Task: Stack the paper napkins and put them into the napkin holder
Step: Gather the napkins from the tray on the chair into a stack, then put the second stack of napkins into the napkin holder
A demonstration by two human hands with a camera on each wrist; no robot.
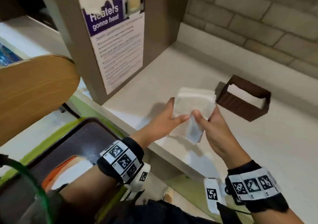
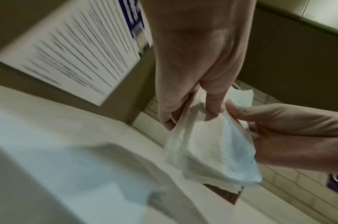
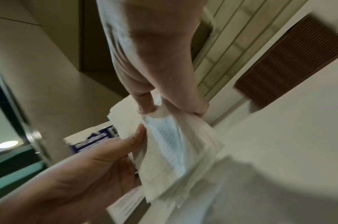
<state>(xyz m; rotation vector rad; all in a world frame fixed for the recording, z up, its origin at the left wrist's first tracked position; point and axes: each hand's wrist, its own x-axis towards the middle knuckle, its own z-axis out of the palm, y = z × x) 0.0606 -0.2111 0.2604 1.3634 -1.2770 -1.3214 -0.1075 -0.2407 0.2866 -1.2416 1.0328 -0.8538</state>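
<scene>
A stack of white paper napkins [image 1: 194,101] is held in the air over the pale counter [image 1: 266,146], its lower end hanging down bent. My left hand [image 1: 177,110] pinches the stack's left side, thumb in front and fingers behind. My right hand [image 1: 204,115] grips the right side, thumb on the front. Just right of the stack stands the dark brown napkin holder [image 1: 242,98], with something white inside it. In the left wrist view my left hand's fingertips [image 2: 212,106] pinch the napkins [image 2: 208,151]. The right wrist view shows the napkins [image 3: 174,151] and the holder [image 3: 294,60].
A brown pillar with a purple-and-white poster [image 1: 117,43] rises at the counter's left end. A brick wall [image 1: 258,17] runs behind the counter. Below the counter's front edge are a wooden chair back [image 1: 34,89] and a dark tray [image 1: 77,146].
</scene>
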